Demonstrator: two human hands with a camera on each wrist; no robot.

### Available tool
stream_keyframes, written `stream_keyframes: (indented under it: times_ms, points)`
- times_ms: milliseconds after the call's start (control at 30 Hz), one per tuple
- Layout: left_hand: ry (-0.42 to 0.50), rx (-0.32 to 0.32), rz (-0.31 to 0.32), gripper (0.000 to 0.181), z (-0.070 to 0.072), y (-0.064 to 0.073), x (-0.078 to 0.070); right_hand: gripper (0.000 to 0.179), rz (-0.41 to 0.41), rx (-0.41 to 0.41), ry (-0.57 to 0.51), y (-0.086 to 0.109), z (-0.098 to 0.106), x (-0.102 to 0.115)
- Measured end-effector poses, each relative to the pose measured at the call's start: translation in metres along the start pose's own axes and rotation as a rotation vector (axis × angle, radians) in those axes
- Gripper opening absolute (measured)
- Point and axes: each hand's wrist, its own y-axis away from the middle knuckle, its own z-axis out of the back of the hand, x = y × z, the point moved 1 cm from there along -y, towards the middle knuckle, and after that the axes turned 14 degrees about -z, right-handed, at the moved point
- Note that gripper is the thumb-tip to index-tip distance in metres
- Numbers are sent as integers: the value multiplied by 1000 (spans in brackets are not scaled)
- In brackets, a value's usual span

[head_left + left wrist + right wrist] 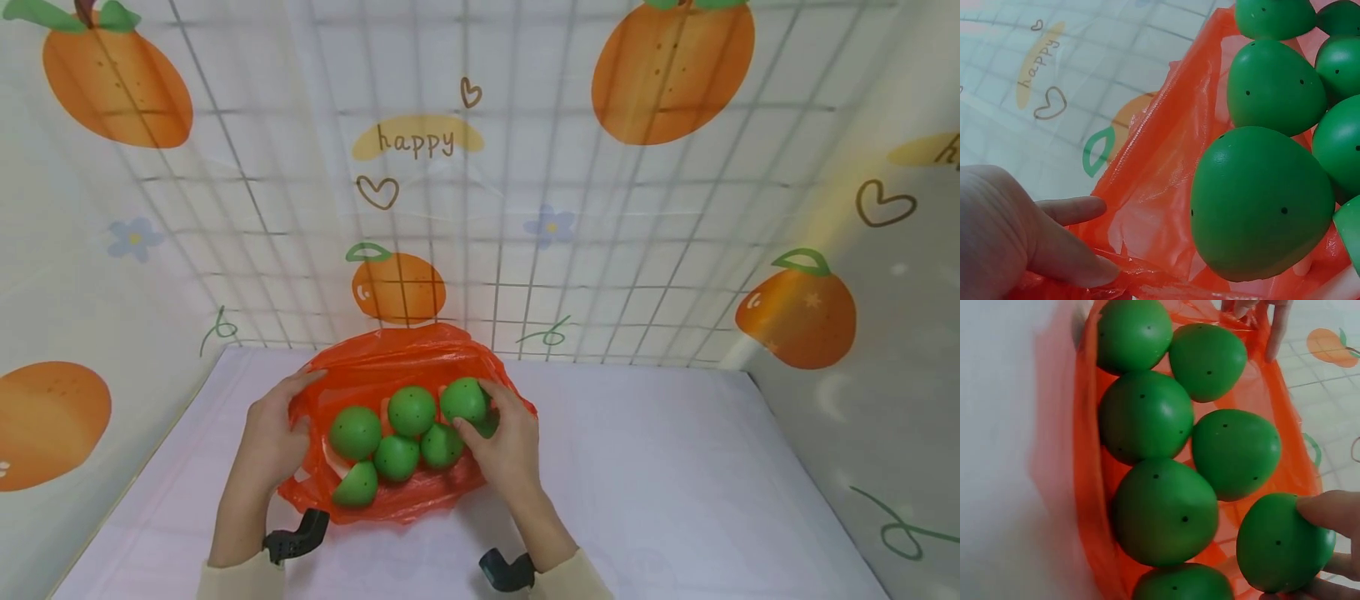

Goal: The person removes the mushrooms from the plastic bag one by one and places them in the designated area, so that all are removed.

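Observation:
A red plastic bag (405, 350) lies open on the table, with several green balls (356, 432) marked with small black dots inside. At the bag's left edge is my left hand (276, 437); its thumb and index finger hold the thin plastic in the left wrist view. My right hand (506, 433), on the opposite side, pinches the far-right green ball (1282, 544) between thumb and fingers. That ball sits among the others within the bag. Part of the front-left ball (356, 485) is covered by the bag's rim.
The table (660, 483) has a white cover. Behind it stands a wire grid (525, 275) under a white sheet printed with oranges, hearts and "happy"; similar printed sheets close off both sides. Black camera mounts (298, 537) sit on both wrists.

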Motion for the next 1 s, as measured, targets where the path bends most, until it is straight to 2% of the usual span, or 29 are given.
stream_keyframes:
  times_ms: [200, 567, 1000]
  points:
    - [-13, -6, -9, 61, -1, 0, 1, 59, 4, 4, -43, 1, 9, 5]
    - [-14, -1, 11, 62, 1, 0, 2, 58, 45, 23, -129, 2, 24, 13]
    - [-4, 10, 35, 63, 2, 2, 3, 58, 24, 50, -244, 2, 50, 25]
